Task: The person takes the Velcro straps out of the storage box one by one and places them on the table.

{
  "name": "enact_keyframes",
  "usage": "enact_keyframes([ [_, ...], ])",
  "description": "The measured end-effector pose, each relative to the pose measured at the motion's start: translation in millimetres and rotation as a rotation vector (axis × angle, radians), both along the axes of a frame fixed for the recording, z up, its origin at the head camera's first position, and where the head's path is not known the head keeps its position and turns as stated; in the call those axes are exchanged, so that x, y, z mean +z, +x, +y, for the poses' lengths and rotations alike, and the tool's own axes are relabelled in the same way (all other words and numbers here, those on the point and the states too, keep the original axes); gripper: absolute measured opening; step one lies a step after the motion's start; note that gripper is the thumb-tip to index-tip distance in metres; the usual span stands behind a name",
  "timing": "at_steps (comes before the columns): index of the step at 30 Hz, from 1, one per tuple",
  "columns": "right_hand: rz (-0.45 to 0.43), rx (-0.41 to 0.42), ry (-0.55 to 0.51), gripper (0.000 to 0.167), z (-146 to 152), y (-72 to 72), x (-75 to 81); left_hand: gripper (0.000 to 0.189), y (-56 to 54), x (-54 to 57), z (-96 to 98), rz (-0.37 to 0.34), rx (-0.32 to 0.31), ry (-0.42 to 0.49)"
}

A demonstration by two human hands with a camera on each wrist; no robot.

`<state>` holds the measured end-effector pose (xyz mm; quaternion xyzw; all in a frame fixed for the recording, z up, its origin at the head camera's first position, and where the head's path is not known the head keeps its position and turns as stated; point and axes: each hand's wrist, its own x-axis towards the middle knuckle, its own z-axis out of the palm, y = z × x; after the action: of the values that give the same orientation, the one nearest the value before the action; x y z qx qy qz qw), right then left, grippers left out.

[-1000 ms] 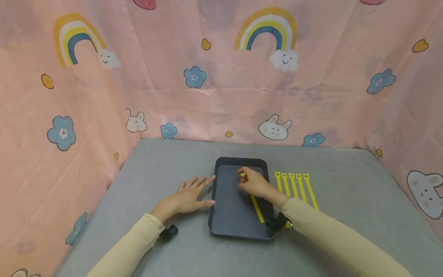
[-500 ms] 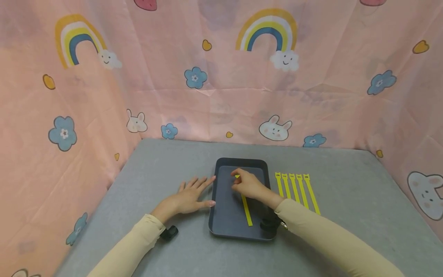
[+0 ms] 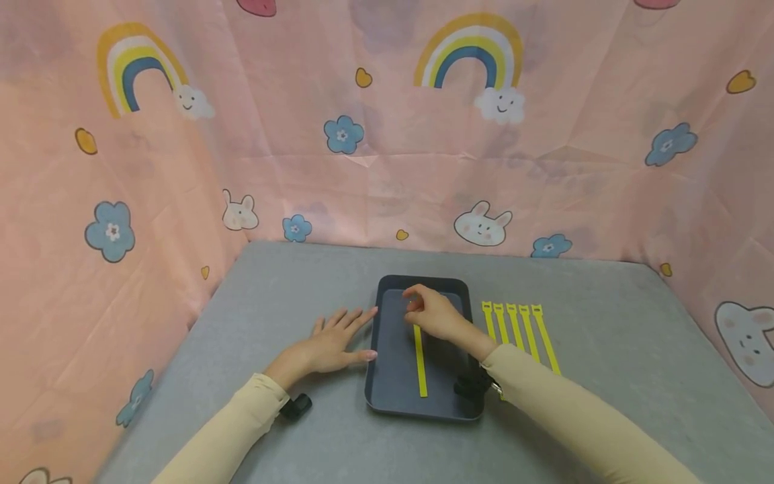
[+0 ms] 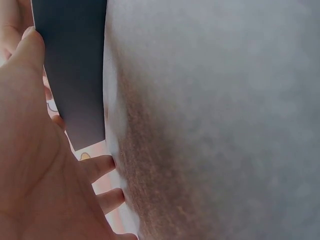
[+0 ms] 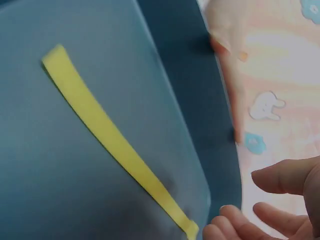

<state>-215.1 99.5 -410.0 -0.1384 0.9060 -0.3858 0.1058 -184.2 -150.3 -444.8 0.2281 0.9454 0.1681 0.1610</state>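
A yellow slotted cable strap (image 3: pixel 420 363) lies lengthwise in the dark grey tray (image 3: pixel 393 400); my right hand (image 3: pixel 437 314) hovers over its far end and hides it in the head view. In the right wrist view the strap (image 5: pixel 107 130) lies flat on the tray floor. Thumb and fingers (image 5: pixel 280 177) are spread apart there, with the strap's end just beside the fingertips. My left hand (image 3: pixel 323 346) rests at the tray's left side, fingers straight. Its thumb (image 4: pixel 31 47) touches the tray's outer wall (image 4: pixel 75 75) in the left wrist view.
Several matching yellow straps (image 3: pixel 529 333) lie in a row on the grey table (image 3: pixel 617 336), right of the tray, partly hidden by my right sleeve (image 3: pixel 562 403). A pink printed curtain (image 3: pixel 387 181) hangs around the table's back and sides.
My right hand has moved left across the tray with the strap, which now lies straighter and nearer the tray's middle. Its fingers have parted from the strap. My left hand has stayed put.
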Motion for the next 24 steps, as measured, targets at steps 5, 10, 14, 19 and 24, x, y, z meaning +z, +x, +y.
enact_keyframes([
  [5, 0.042, -0.005, -0.033, 0.045, 10.5, -10.6, 4.9, 0.086, -0.2, 0.9, 0.1, -0.004, 0.001, 0.004],
  [10, 0.006, -0.037, -0.016, 0.042, 17.6, -18.4, -2.8, 0.086, 0.1, 1.0, -0.1, -0.004, 0.002, -0.004],
  [14, -0.065, -0.070, -0.040, 0.041, 18.2, -24.1, -11.8, 0.086, 0.5, 1.6, -0.4, -0.005, 0.005, -0.002],
  [19, -0.096, -0.132, -0.093, 0.038, 17.8, -28.7, -22.5, 0.087, 1.0, 2.3, -0.4, -0.006, -0.004, 0.003],
  [24, -0.067, -0.180, -0.090, 0.036, 18.3, -31.2, -29.6, 0.087, 0.4, 1.6, 1.3, -0.003, -0.003, 0.005],
])
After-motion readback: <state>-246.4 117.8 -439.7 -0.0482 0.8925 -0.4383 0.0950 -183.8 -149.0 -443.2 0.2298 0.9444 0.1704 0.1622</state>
